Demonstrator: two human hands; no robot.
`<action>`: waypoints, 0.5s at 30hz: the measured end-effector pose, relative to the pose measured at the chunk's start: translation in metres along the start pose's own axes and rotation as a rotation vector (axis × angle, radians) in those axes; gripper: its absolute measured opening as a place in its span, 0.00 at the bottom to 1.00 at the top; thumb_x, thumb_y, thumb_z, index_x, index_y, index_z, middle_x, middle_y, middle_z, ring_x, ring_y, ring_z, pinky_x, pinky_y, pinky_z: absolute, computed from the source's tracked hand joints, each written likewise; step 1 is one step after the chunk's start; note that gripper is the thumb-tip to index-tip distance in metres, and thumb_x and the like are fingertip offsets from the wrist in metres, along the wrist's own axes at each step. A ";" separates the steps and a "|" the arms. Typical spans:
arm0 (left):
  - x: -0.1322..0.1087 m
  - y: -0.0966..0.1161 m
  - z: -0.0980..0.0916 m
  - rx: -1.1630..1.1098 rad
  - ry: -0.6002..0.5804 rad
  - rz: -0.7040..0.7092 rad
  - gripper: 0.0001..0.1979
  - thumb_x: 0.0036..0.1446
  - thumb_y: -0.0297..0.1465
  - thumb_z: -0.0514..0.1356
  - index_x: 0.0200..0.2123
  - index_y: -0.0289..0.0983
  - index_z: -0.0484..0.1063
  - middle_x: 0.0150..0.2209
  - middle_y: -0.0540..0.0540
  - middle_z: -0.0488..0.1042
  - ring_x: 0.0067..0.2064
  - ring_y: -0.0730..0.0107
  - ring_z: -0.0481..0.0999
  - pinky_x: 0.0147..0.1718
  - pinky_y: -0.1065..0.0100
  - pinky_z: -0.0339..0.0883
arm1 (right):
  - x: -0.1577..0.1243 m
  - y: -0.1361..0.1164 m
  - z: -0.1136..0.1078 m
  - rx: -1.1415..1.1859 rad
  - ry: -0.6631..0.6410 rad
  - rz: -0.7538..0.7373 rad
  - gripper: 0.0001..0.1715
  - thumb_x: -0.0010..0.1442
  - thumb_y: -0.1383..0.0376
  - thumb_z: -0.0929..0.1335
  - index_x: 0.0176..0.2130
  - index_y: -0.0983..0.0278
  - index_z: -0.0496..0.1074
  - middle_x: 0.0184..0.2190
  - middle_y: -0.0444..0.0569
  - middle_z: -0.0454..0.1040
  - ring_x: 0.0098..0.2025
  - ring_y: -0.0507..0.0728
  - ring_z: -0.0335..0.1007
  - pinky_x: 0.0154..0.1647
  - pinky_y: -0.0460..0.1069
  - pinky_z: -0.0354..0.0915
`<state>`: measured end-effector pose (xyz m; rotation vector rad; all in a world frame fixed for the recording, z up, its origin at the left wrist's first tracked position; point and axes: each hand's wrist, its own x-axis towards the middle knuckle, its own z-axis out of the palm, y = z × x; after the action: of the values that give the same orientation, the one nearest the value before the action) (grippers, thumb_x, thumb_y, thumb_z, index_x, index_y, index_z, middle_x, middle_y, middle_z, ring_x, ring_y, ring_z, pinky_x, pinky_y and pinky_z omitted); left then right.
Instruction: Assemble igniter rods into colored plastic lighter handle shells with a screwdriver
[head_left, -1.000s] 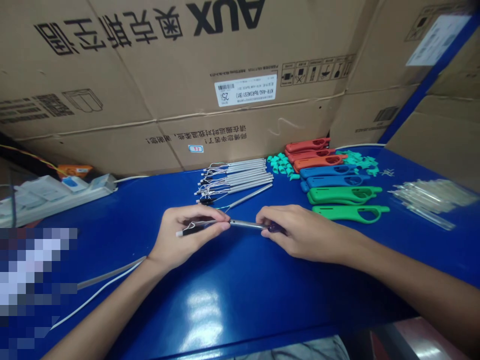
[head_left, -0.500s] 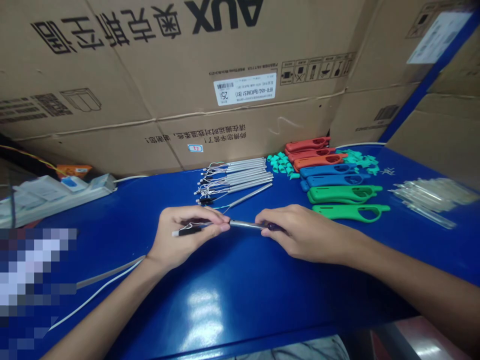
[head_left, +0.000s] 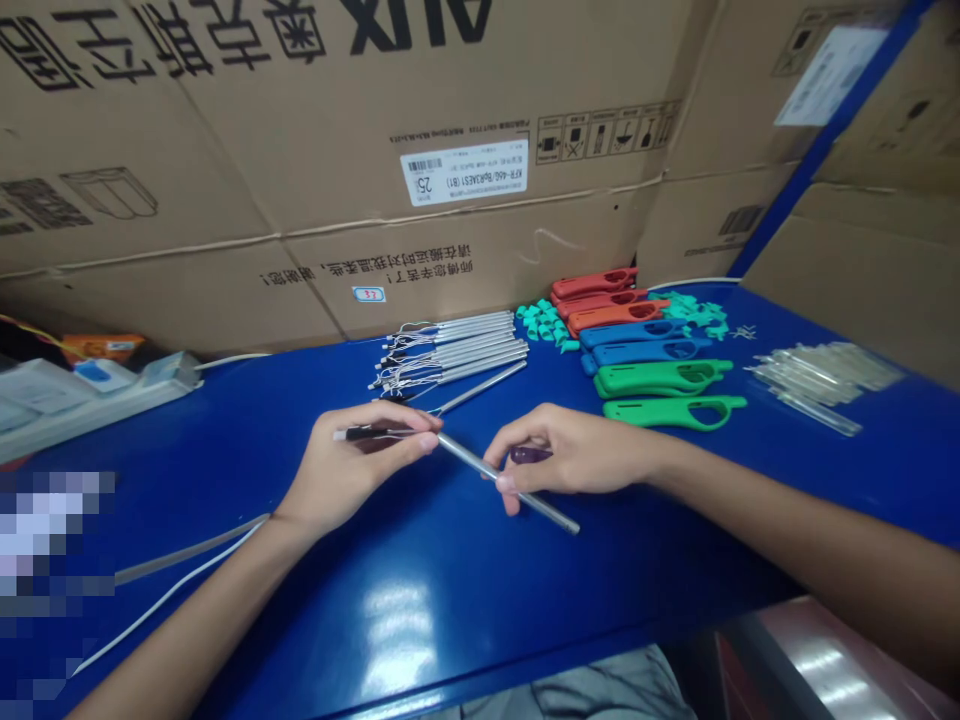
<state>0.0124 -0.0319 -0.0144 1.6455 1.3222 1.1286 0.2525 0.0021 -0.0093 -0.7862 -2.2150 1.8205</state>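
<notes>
My left hand [head_left: 367, 455] pinches the wired end of a thin silver metal tube [head_left: 465, 455]; a black and white piece [head_left: 360, 434] with wires sticks out behind its fingers. The tube slants down to the right, its far end free in the air. My right hand [head_left: 555, 455] grips the same tube around its middle between thumb and fingers. Tucked in that hand is also a dark purple handle [head_left: 529, 454], the rest of it hidden. Just beyond the left fingertips, a similar loose tube [head_left: 484, 387] lies on the table beside a row of wired tubes [head_left: 465, 350].
Red, blue and green lighter shells [head_left: 671, 412] lie in a column at the back right. Small teal pieces [head_left: 541, 322] sit near them. Clear plastic tubes [head_left: 817, 380] lie far right. A white power strip [head_left: 97, 400] is at left; a cardboard box [head_left: 330, 200] stands behind.
The tube has turned from nearly level to slanting, its right end now out in view. My right hand has slid to its middle and keeps the purple handle in the palm. The view has shifted right.
</notes>
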 end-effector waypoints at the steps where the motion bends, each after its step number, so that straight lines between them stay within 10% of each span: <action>1: 0.001 -0.002 0.000 -0.009 -0.029 -0.029 0.07 0.44 0.31 0.72 0.29 0.37 0.79 0.32 0.45 0.82 0.34 0.65 0.82 0.36 0.69 0.76 | 0.001 0.002 0.000 0.027 -0.010 0.008 0.12 0.61 0.62 0.68 0.40 0.69 0.73 0.31 0.49 0.78 0.27 0.49 0.65 0.28 0.44 0.60; 15: 0.003 -0.011 0.000 -0.382 -0.069 -0.251 0.09 0.39 0.25 0.74 0.26 0.34 0.78 0.28 0.45 0.81 0.28 0.72 0.79 0.31 0.74 0.74 | 0.005 0.003 0.003 0.301 -0.071 0.135 0.04 0.61 0.69 0.68 0.37 0.69 0.70 0.24 0.42 0.74 0.17 0.43 0.53 0.17 0.42 0.47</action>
<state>0.0093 -0.0266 -0.0241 1.1957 1.1474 1.0832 0.2481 0.0024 -0.0133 -0.8372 -1.8992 2.2087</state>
